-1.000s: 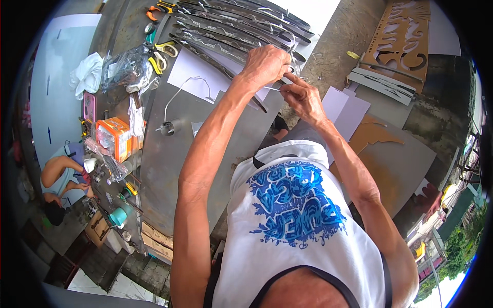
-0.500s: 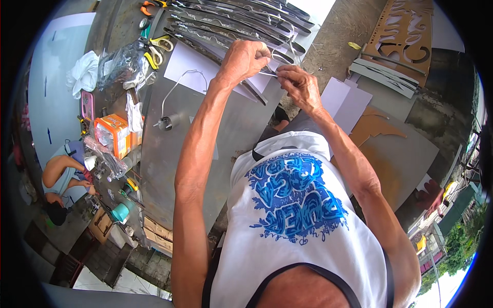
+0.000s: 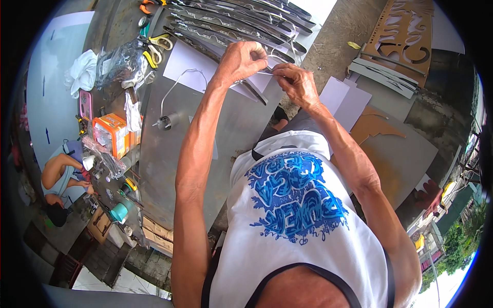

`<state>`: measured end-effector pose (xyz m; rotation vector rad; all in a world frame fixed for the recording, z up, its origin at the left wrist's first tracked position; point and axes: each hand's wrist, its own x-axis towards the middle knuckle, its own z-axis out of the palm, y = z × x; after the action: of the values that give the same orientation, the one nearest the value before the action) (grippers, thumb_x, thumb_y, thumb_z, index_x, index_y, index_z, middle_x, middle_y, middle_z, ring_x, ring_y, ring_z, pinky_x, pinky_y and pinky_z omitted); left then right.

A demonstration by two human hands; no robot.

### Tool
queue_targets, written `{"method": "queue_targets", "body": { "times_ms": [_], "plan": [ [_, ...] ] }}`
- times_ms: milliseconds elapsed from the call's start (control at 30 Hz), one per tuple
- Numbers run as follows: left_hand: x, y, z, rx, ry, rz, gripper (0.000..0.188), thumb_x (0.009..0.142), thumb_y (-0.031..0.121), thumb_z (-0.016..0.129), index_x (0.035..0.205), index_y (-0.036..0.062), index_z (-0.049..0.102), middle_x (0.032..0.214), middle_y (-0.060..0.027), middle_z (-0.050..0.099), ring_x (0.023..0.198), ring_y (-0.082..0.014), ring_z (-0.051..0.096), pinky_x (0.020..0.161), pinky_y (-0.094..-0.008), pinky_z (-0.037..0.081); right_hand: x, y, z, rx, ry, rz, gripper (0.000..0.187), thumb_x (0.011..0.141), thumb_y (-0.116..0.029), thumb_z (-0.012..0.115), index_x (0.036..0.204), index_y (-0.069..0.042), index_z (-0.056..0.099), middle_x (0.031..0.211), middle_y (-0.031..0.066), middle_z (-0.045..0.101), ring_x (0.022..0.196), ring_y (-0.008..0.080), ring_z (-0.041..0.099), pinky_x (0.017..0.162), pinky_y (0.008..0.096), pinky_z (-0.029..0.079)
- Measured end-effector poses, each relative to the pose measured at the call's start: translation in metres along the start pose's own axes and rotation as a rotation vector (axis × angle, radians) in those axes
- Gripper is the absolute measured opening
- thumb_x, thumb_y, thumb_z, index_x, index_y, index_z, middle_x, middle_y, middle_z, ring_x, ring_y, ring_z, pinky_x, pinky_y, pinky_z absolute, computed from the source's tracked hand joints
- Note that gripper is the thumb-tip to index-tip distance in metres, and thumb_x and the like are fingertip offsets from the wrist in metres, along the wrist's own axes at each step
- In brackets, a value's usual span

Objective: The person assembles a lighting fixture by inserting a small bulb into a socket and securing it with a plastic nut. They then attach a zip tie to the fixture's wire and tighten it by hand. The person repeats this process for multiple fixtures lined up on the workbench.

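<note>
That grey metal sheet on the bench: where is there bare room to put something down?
The grey metal sheet is bare below the small socket with its wire, beside the left forearm. It is crowded at the left edge around the orange box and scissors, and at the top, where metal strips lie near both hands.

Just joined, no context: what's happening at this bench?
A person stands over a grey metal worktable, both hands raised above it. The left hand and right hand pinch a thin wire between them, above a white paper sheet. Long metal strips lie beyond; yellow-handled scissors sit left.
</note>
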<state>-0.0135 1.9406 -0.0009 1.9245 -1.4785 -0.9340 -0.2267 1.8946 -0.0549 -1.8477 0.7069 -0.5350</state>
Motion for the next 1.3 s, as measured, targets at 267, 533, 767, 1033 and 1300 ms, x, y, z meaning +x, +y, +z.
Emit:
{"method": "queue_targets", "body": {
  "times_ms": [267, 533, 767, 1033, 1300],
  "plan": [
    [-0.001, -0.018, 0.013, -0.161, 0.122, -0.029, 0.015, 0.085, 0.012, 0.074, 0.093, 0.0006, 0.07, 0.08, -0.003, 0.071, 0.073, -0.0075, 0.064, 0.065, -0.027, 0.05, 0.004, 0.001, 0.004, -0.11, 0.04, -0.12, 0.014, 0.087, -0.003, 0.066, 0.099, -0.002, 0.074, 0.107, 0.0079, 0.074, 0.094, 0.0317, 0.072, 0.084, 0.039, 0.057],
    [-0.009, -0.012, -0.002, -0.516, -0.082, -0.056, 0.015, 0.088, 0.011, 0.076, 0.093, 0.0019, 0.065, 0.089, -0.0013, 0.067, 0.082, -0.0075, 0.062, 0.074, -0.0256, 0.05, 0.003, 0.002, 0.005, -0.112, 0.045, -0.141, 0.014, 0.087, -0.002, 0.065, 0.099, -0.002, 0.073, 0.106, 0.0086, 0.074, 0.093, 0.0328, 0.071, 0.084, 0.0404, 0.056],
    [-0.011, -0.015, -0.008, -0.401, 0.049, -0.005, 0.012, 0.09, 0.004, 0.075, 0.092, 0.0023, 0.063, 0.086, -0.0013, 0.068, 0.078, -0.0076, 0.061, 0.07, -0.0258, 0.053, 0.004, 0.003, 0.003, -0.124, 0.038, -0.137, 0.015, 0.088, -0.003, 0.065, 0.099, -0.001, 0.074, 0.107, 0.0116, 0.074, 0.095, 0.0339, 0.071, 0.085, 0.0411, 0.056],
    [-0.022, -0.029, 0.01, -0.106, 0.197, -0.071, 0.009, 0.089, 0.004, 0.075, 0.092, 0.0017, 0.067, 0.078, -0.0042, 0.071, 0.07, -0.0102, 0.066, 0.061, -0.029, 0.052, 0.003, 0.003, 0.003, -0.167, 0.033, -0.133, 0.018, 0.087, -0.003, 0.065, 0.103, -0.002, 0.073, 0.105, 0.0159, 0.073, 0.094, 0.0367, 0.071, 0.084, 0.0426, 0.057],
    [-0.022, -0.028, 0.013, 0.088, 0.249, 0.121, 0.011, 0.086, 0.002, 0.077, 0.092, 0.0022, 0.068, 0.077, -0.0095, 0.072, 0.072, -0.0133, 0.07, 0.065, -0.0312, 0.054, 0.0, 0.002, -0.009, -0.316, 0.185, -0.123, 0.016, 0.087, -0.005, 0.066, 0.101, -0.004, 0.072, 0.093, 0.0156, 0.068, 0.08, 0.0372, 0.069, 0.07, 0.0451, 0.056]
  ]
}}
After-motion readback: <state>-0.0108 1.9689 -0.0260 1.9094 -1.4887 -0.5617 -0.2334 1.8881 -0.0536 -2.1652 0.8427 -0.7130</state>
